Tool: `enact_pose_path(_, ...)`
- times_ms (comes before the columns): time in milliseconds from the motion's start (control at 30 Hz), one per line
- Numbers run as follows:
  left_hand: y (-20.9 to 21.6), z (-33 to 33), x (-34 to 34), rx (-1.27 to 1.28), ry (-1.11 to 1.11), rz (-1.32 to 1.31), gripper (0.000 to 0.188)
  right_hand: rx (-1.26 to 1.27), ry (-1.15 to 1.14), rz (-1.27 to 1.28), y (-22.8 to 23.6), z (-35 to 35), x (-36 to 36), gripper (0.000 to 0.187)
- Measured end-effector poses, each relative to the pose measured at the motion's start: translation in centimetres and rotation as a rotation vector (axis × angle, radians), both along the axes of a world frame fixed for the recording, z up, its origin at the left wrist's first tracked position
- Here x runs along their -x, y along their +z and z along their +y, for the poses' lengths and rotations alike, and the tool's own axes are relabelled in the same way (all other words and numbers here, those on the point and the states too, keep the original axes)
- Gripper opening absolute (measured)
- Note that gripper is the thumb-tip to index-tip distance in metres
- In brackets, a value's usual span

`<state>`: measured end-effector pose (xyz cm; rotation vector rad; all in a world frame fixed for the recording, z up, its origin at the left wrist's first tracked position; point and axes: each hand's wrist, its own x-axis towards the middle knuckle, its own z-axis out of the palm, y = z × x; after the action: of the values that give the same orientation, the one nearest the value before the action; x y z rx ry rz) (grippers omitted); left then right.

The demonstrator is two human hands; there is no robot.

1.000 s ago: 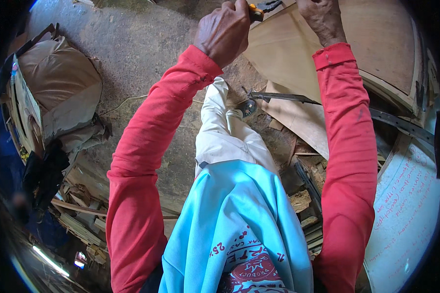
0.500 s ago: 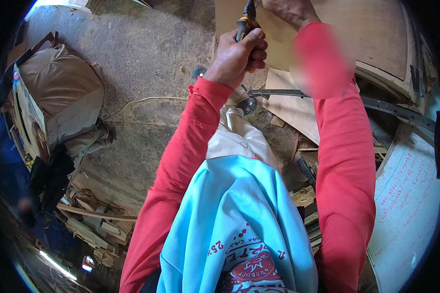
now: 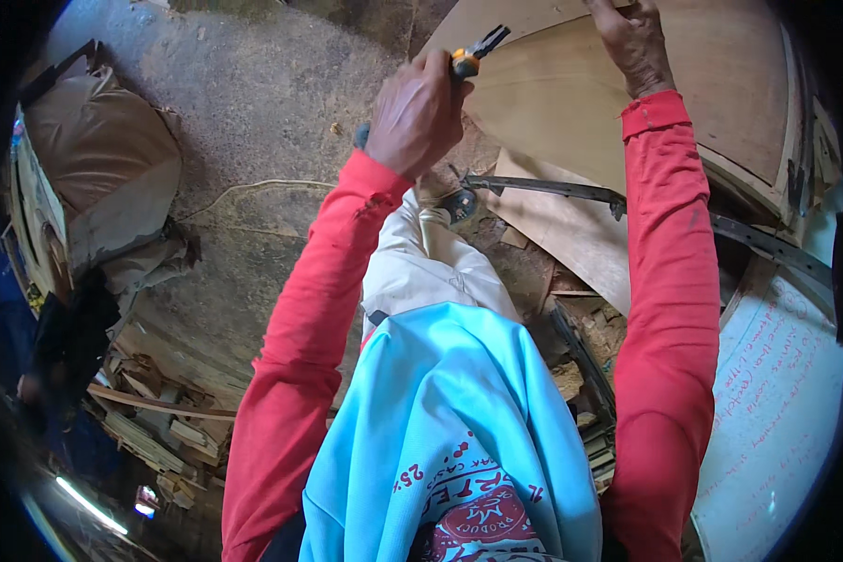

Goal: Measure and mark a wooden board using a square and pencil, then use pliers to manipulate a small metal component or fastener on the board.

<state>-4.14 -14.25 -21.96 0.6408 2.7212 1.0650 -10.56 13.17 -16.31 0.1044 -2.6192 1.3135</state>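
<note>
Pliers (image 3: pixel 478 52) with dark jaws and orange-and-black grips stick out of my left hand (image 3: pixel 416 114), whose fingers are wrapped round the handles. Their jaws tilt up to the right, a little apart from a thin plywood sheet (image 3: pixel 543 89). My right hand (image 3: pixel 635 45) is at that sheet near the top of the view, with its fingers bent over the board's edge. The fingertips are partly cut off by the frame, so the exact grip is hard to see.
Below the sheet runs a dark metal bar (image 3: pixel 553 187), above a loose pale board (image 3: pixel 571 229). A white board with handwriting (image 3: pixel 768 403) leans at the right. Wood scraps (image 3: pixel 155 440) lie at lower left, near a brown-covered bundle (image 3: pixel 103 140).
My left hand has turned, and the pliers now point up to the right instead of straight up. My right hand has moved right, and the plywood sheet's left edge has shifted to a slant.
</note>
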Motion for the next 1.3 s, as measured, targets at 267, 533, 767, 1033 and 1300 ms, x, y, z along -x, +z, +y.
enact_pose_path(267,3.6,2.3,2.9,0.267,-0.024,0.310,0.029,-0.048,-0.092,-0.151,1.6,-2.8,0.0,0.027)
enact_pose_path(533,5.6,2.2,3.6,0.306,0.039,0.362,0.019,0.075,-0.125,-0.063,-0.7,-5.0,1.3,0.035)
enact_pose_path(767,6.5,1.5,4.1,0.376,0.013,0.371,0.025,-0.093,-0.201,-0.085,0.0,-5.0,1.3,0.053)
enact_pose_path(1033,4.9,1.9,4.5,0.307,0.069,-0.035,0.021,-0.145,-0.264,-0.107,0.2,-5.5,1.1,0.053)
enact_pose_path(1300,1.2,0.7,3.8,-0.293,-0.030,-0.390,0.030,0.003,-0.059,-0.042,0.3,-6.5,1.2,0.033)
